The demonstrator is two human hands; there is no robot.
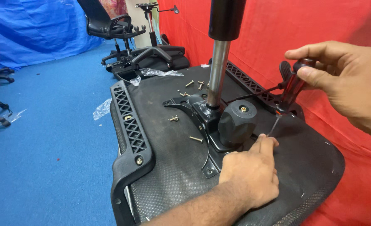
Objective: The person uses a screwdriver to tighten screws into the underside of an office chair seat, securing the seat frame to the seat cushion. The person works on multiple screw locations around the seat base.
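I see an upturned office chair seat (173, 167) lying on the blue floor (47, 146) against a red sheet (319, 25). My right hand (344, 83) is closed around the dark red handle of a screwdriver (292, 90), its thin shaft angled down towards the black metal mechanism (202, 113) bolted to the seat's underside. My left hand (250, 173) rests knuckles-up on the seat, fingers curled, fingertips just beside the screwdriver tip; I cannot tell whether they pinch anything. A gas cylinder (216, 71) stands upright from the mechanism, with a black knob (237, 121) beside it. Loose screws (189, 90) lie scattered on the seat. The armrest (131, 129) runs along the seat's left edge. More chair parts (139, 54) sit further back.
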